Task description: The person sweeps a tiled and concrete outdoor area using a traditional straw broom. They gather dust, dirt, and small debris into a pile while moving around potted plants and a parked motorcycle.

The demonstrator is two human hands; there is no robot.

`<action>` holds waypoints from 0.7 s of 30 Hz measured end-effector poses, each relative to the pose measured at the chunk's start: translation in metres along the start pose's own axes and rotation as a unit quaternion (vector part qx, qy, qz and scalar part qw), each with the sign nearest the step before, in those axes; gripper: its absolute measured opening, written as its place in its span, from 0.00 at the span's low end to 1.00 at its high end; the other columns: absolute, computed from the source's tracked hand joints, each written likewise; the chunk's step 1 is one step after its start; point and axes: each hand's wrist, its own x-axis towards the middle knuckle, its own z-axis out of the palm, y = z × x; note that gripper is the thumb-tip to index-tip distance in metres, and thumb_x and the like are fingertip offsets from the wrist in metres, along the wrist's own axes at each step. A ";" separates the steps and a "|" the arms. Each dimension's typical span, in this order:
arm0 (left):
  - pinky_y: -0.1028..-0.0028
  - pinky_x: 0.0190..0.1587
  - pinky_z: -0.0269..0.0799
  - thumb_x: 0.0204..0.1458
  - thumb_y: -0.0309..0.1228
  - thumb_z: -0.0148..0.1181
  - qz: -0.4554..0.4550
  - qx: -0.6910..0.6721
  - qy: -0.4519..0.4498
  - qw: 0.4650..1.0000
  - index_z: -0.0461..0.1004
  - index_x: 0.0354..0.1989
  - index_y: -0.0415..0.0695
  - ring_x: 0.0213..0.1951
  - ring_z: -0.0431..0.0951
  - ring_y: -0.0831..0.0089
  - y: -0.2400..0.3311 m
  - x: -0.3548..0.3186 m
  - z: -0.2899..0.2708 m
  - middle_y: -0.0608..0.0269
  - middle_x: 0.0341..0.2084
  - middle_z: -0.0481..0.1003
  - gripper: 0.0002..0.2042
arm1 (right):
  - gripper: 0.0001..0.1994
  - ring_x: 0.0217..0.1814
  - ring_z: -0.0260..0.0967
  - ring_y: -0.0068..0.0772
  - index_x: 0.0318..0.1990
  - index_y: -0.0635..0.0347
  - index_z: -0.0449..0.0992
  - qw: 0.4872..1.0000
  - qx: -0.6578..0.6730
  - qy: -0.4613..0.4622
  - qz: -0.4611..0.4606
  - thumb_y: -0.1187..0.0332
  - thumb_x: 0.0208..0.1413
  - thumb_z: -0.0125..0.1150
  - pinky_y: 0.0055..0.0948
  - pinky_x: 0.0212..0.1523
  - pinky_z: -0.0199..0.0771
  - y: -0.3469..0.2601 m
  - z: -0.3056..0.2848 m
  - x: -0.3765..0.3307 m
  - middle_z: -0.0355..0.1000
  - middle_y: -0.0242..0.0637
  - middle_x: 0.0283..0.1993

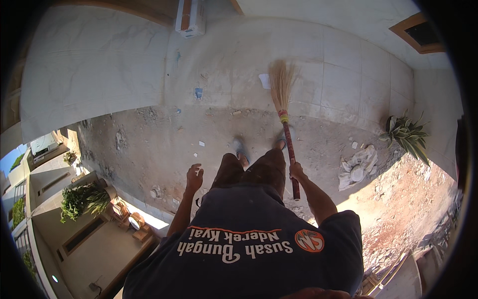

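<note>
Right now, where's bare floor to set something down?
Pale tiles between the broom bristles and leafy plant: open. Gritty dirt between the left hand and pale lump: small open patch. Crowded: left of the bristles, with a white scrap and blue scrap; and right of the right hand, where a white sack lies near rubble.

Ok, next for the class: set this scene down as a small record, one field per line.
left hand: apparently empty, fingers apart
right hand: closed around the broom
bristles: pointing away from the person
white scrap: just left of the bristles
blue scrap: farther left
plant: right side, long leaves
box: top, left of centre
</note>
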 end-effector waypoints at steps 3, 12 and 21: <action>0.56 0.44 0.71 0.53 0.29 0.59 -0.022 -0.006 0.021 1.000 0.70 0.48 0.43 0.42 0.76 0.54 -0.068 -0.048 0.015 0.50 0.37 0.76 0.14 | 0.34 0.23 0.76 0.46 0.42 0.73 0.73 0.990 -0.117 -0.076 -0.010 0.42 0.62 0.37 0.42 0.26 0.76 -0.033 0.017 -0.030 0.73 0.50 0.24; 0.58 0.50 0.67 0.53 0.33 0.58 -0.107 -0.104 0.026 0.988 0.71 0.47 0.44 0.45 0.76 0.54 -0.170 -0.066 0.030 0.48 0.38 0.76 0.14 | 0.31 0.15 0.70 0.37 0.36 0.67 0.73 0.984 -0.119 0.050 -0.123 0.40 0.59 0.45 0.36 0.16 0.69 -0.020 0.098 -0.119 0.68 0.43 0.17; 0.58 0.45 0.72 0.53 0.32 0.56 -0.039 -0.160 0.004 0.986 0.72 0.46 0.42 0.39 0.78 0.53 -0.252 -0.064 0.059 0.48 0.34 0.78 0.13 | 0.28 0.08 0.59 0.28 0.33 0.63 0.64 0.968 0.103 0.230 -0.017 0.42 0.64 0.37 0.27 0.07 0.58 0.046 0.087 -0.231 0.58 0.33 0.12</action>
